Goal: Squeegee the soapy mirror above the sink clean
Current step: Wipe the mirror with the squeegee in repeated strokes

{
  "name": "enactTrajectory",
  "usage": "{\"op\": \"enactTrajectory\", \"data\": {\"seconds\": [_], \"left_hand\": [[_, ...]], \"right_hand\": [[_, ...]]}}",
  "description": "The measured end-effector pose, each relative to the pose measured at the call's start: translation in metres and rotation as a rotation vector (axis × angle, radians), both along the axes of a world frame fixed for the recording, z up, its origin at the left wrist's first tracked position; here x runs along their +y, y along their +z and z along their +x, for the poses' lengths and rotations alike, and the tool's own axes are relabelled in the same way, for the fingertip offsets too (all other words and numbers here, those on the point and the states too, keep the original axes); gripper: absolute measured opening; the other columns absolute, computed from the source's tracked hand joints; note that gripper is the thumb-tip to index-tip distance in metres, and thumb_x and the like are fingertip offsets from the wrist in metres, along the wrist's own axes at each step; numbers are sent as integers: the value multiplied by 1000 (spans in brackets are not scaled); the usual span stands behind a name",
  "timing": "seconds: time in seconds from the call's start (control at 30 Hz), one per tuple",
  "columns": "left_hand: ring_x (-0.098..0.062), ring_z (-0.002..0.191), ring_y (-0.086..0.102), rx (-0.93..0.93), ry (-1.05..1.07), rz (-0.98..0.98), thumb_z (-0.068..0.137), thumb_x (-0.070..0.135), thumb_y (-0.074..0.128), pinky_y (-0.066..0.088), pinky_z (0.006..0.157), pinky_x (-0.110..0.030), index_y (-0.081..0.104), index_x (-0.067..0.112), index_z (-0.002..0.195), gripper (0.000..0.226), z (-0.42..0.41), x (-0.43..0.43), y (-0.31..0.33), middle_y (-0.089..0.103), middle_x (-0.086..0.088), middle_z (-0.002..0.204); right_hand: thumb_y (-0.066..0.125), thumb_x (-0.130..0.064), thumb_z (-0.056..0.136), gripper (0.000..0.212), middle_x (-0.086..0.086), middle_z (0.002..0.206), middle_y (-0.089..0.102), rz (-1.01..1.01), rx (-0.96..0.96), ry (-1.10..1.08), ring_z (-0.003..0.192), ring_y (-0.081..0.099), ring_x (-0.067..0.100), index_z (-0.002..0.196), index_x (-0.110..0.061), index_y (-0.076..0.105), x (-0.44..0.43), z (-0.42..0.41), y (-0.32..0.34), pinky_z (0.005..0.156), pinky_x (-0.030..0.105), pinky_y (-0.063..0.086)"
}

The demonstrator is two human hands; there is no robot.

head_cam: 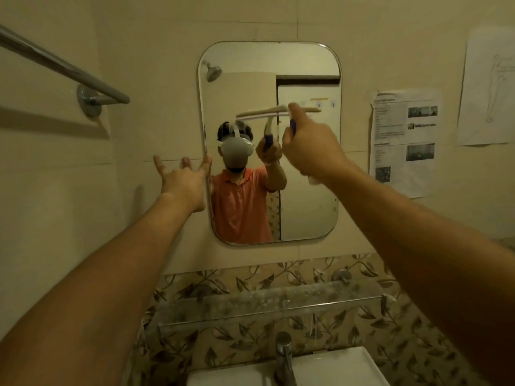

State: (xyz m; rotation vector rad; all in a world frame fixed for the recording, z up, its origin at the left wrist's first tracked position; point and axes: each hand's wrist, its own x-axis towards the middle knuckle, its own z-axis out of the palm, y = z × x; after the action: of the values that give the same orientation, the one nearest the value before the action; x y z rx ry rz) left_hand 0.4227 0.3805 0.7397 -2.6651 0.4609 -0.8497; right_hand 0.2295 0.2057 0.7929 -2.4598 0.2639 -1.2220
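A rounded rectangular mirror (306, 213) hangs on the tiled wall above the sink (342, 366). My right hand (309, 143) grips the blue handle of a squeegee (313, 109), whose pale blade lies level against the glass at mid-height, right of centre. My left hand (185, 181) is spread flat on the wall, fingertips touching the mirror's left edge. The glass reflects a person in an orange shirt holding the squeegee. I cannot make out soap on the glass.
A metal towel bar (64, 68) juts from the wall at upper left. Printed sheets (404, 140) are stuck to the wall right of the mirror. A glass shelf (267, 302) runs below it, with a chrome tap (284, 355) over the sink.
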Motion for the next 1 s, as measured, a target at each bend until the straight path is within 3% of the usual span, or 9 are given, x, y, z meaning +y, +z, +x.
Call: {"op": "enactTrajectory", "data": {"seconds": [0.13, 0.27, 0.33, 0.43, 0.5, 0.63, 0.77, 0.87, 1.0], "left_hand": [[-33, 144, 37, -9, -3, 4, 85, 43, 68, 1, 109, -78, -18, 32, 158, 114, -2, 0, 1, 14, -23, 164], [-32, 145, 35, 4, 20, 5, 85, 43, 69, -1, 109, -78, -19, 34, 157, 114, -2, -1, 0, 12, -22, 165], [-32, 142, 40, -5, 28, 6, 85, 44, 69, -1, 110, -78, -18, 34, 157, 114, -1, -2, -1, 12, -22, 165], [-33, 139, 44, -23, 27, 4, 84, 45, 70, 0, 110, -78, -17, 33, 158, 115, -2, -4, -3, 13, -23, 165], [-33, 141, 41, -17, 34, 6, 85, 47, 69, 1, 110, -79, -17, 33, 158, 114, -4, -4, -2, 12, -22, 165], [-33, 142, 40, -21, 38, -4, 85, 46, 70, 0, 110, -78, -19, 35, 157, 115, -5, -4, -3, 12, -22, 165], [-34, 142, 40, -14, 32, -19, 87, 47, 66, 0, 111, -78, -20, 34, 157, 111, -8, -5, -6, 11, -22, 165], [-33, 139, 43, -47, 25, -29, 86, 43, 65, 1, 112, -76, -20, 34, 157, 111, -2, -6, -7, 13, -23, 164], [-33, 141, 41, -38, 8, -29, 86, 42, 64, 1, 112, -76, -18, 34, 158, 109, -5, -5, -6, 15, -24, 164]], "right_hand": [[54, -17, 102, 55, 4, 86, 52, 54, 72, -14, 69, 61, 21, 152, -23, 33, -4, 8, 24, 55, 32, 53], [48, -22, 105, 61, 4, 84, 51, 57, 111, -47, 71, 60, 21, 159, -30, 21, -1, 14, -5, 62, 40, 59], [42, -28, 108, 59, 4, 81, 56, 58, 100, -53, 67, 62, 19, 161, -33, 16, 0, 19, -35, 62, 41, 60], [37, -38, 110, 55, 5, 80, 63, 56, 105, -53, 63, 64, 21, 160, -41, 11, -2, 28, -94, 48, 35, 54], [36, -34, 111, 60, 5, 77, 61, 63, 160, -38, 60, 61, 19, 161, -42, 5, 3, 26, -137, 47, 33, 53], [39, -24, 108, 70, 5, 75, 61, 92, 322, -50, 64, 61, 20, 162, -41, -2, 13, 15, -229, 55, 35, 56], [36, -27, 108, 62, 1, 76, 61, 174, 446, 0, 65, 60, 16, 163, -35, 11, 1, 7, -283, 64, 36, 59], [36, -31, 109, 61, -1, 71, 60, 175, 411, 44, 58, 55, 10, 163, -39, 8, -8, -5, -264, 54, 28, 51], [37, -33, 110, 56, 0, 69, 59, 73, 258, 19, 51, 53, 9, 161, -40, 12, -24, -12, -172, 47, 24, 51]]}}
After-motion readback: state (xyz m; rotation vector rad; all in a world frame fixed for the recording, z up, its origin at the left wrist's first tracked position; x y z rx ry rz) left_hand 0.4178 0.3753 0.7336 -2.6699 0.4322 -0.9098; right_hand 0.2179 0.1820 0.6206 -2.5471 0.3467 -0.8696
